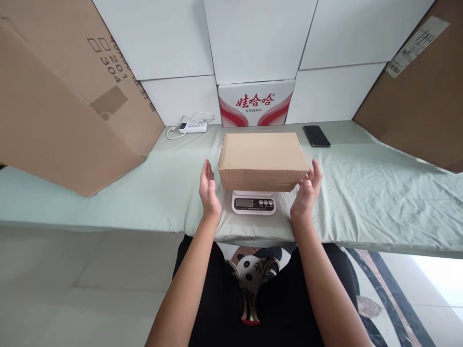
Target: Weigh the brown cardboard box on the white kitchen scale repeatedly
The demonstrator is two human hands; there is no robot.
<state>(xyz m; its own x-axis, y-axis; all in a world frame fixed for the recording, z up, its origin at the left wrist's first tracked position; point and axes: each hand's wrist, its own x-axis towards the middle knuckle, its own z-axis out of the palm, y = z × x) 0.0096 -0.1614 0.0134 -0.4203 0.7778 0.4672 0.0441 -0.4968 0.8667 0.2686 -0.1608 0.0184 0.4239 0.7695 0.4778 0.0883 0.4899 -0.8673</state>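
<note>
A closed brown cardboard box point(263, 156) rests on a small white digital scale point(253, 203) near the front edge of the table. My left hand point(209, 190) is held upright just left of the box, palm facing it, fingers apart, a small gap between them. My right hand point(307, 192) stands at the box's right front corner, fingers curled slightly and close to or just touching the cardboard. Neither hand holds anything.
A pale green cloth point(361, 193) covers the table. A black phone point(316, 136) lies behind the box to the right, a white power strip point(192, 126) to the left. Large cardboard sheets point(65, 106) lean at both sides. A red-and-white carton point(256, 103) stands at the wall.
</note>
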